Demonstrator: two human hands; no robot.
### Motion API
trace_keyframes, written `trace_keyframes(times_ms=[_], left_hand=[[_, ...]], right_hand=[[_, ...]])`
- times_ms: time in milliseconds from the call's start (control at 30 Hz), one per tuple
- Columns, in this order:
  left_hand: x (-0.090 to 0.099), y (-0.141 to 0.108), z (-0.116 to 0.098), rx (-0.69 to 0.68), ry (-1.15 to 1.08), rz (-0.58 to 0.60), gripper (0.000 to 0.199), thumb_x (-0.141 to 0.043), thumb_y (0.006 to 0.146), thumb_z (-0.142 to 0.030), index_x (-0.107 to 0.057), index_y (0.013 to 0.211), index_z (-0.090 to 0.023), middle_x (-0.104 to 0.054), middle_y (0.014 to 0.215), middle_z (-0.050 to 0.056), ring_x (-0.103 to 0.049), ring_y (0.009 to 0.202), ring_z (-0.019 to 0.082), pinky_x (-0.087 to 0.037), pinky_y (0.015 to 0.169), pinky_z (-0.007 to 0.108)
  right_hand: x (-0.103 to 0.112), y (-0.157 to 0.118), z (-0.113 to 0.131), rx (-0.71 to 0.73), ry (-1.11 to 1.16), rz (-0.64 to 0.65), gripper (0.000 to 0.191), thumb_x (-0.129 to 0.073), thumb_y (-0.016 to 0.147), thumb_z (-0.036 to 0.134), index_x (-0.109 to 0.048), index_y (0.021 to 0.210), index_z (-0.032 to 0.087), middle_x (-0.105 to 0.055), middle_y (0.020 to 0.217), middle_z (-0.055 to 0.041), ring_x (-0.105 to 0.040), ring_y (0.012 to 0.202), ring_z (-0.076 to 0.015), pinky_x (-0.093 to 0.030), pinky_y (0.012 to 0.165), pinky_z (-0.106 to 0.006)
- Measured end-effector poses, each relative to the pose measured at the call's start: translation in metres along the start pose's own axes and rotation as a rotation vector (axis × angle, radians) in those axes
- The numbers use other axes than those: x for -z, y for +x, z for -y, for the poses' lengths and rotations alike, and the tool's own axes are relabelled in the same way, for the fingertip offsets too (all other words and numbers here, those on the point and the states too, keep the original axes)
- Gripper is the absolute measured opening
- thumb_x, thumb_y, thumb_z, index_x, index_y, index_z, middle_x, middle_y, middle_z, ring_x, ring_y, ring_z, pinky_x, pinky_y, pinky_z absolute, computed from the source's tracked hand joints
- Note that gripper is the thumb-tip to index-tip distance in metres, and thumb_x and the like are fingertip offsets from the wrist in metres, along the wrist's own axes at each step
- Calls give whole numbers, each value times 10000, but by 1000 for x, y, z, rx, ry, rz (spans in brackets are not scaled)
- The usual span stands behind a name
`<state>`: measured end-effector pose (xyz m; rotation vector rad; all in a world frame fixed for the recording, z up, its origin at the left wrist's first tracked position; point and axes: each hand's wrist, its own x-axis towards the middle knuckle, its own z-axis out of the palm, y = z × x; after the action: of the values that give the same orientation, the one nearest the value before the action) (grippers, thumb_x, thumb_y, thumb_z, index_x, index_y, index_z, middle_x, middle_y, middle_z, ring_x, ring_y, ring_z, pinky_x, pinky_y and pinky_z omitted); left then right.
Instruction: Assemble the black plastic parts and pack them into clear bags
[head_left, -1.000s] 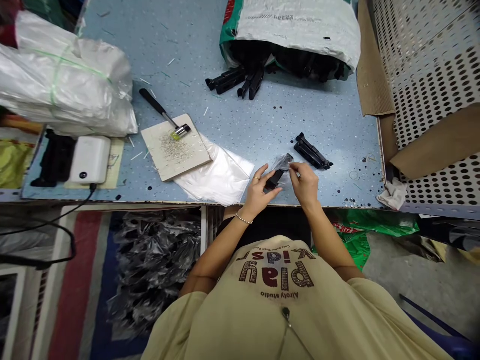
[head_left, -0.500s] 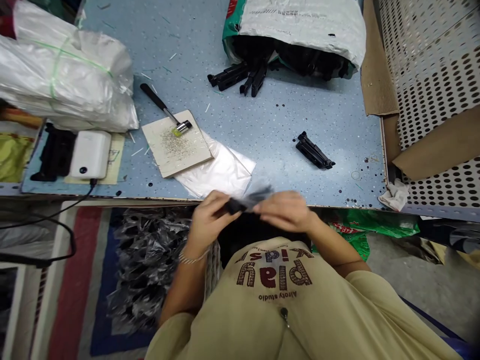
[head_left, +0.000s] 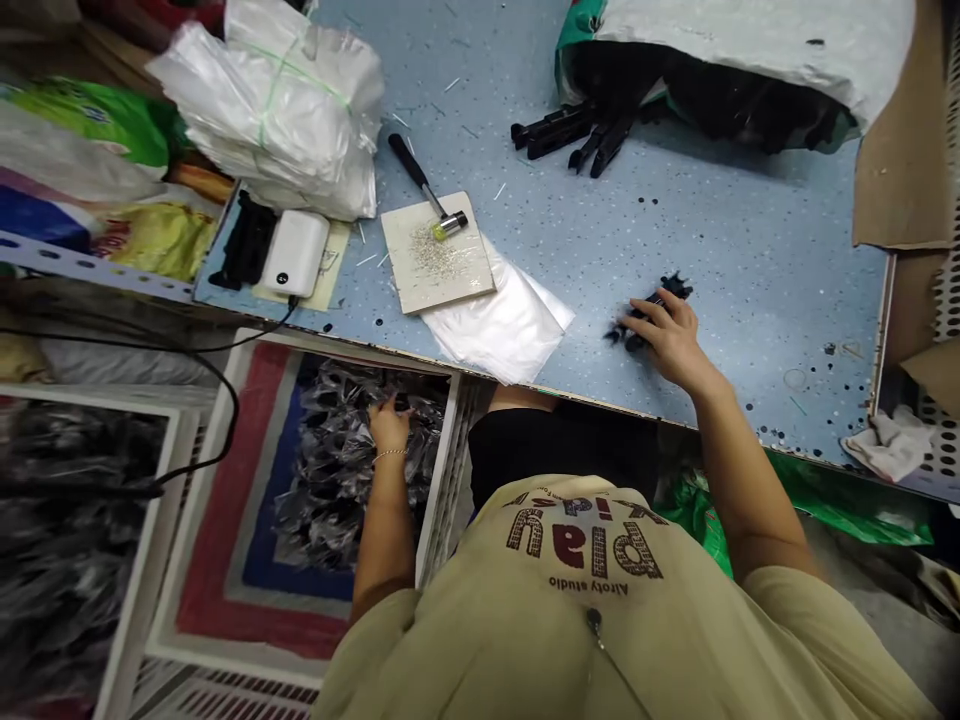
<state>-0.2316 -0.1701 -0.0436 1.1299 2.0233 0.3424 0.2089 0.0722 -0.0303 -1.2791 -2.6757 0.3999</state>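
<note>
My right hand (head_left: 670, 338) is on the tabletop, its fingers curled over a black plastic part (head_left: 676, 287) whose ends stick out on both sides. My left hand (head_left: 390, 426) reaches down into a crate left of my lap, with fingers apart. It touches the heap of black parts in clear plastic bags (head_left: 330, 470); its fingertips are partly lost among the bags. Left of my right hand, a stack of clear plastic bags (head_left: 517, 330) lies at the table edge, partly under a pale square board (head_left: 442, 285).
A hammer (head_left: 429, 188) rests on the board. Black parts (head_left: 555, 130) spill from a large white and green sack (head_left: 735, 30) at the back. A white power bank (head_left: 296, 255) with a cable and a tied bundle of bags (head_left: 300, 110) are at the left.
My hands have parted from the bag and part in front of my body. The left went down into the crate; the right moved onto the black part on the table. The view shifted left.
</note>
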Motion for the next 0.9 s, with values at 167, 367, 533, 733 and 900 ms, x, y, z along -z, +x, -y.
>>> trace_keyframes(times_ms=[167, 367, 533, 733, 900], left_hand=[[-14, 14, -7, 78, -96, 112, 377, -697, 953, -456, -713, 1156, -139, -748, 1111, 92, -722, 995, 254, -617, 887, 420], [-35, 35, -88, -389, -375, 33, 307, -632, 963, -452, -750, 1083, -195, -758, 997, 77, -718, 872, 209, -605, 902, 418], [-68, 76, -146, -603, 72, -283, 179, -748, 898, -300, -632, 822, -186, -656, 994, 115, -626, 982, 275, -556, 881, 438], [-59, 92, -141, -552, -110, -127, 156, -661, 924, -193, -665, 767, -194, -634, 928, 49, -630, 868, 194, -548, 810, 350], [-58, 91, -144, -415, -329, -153, 176, -764, 809, -176, -660, 668, -190, -648, 944, 37, -641, 881, 177, -559, 861, 343]], right_hand=[[13, -39, -13, 11, 175, -91, 405, -435, 919, 121, -769, 1087, 277, -631, 1439, -93, -324, 1555, -348, -358, 1207, -680], [-1, -44, 17, -260, 181, -245, 314, -603, 931, 430, -638, 1157, 214, -659, 1147, -162, -520, 1325, -394, -465, 1084, -633], [-11, -43, 30, -332, -8, -254, 554, -707, 862, 452, -552, 1297, 145, -519, 1317, -234, -478, 1267, -420, -440, 1053, -650], [-1, -48, 6, -586, 46, -183, 747, -668, 852, 497, -495, 1439, 69, -589, 1238, -264, -560, 1167, -435, -483, 990, -622], [7, -33, 35, -651, 1005, -98, 567, -783, 736, 534, -694, 1156, 163, -702, 954, -90, -679, 822, -247, -593, 766, -409]])
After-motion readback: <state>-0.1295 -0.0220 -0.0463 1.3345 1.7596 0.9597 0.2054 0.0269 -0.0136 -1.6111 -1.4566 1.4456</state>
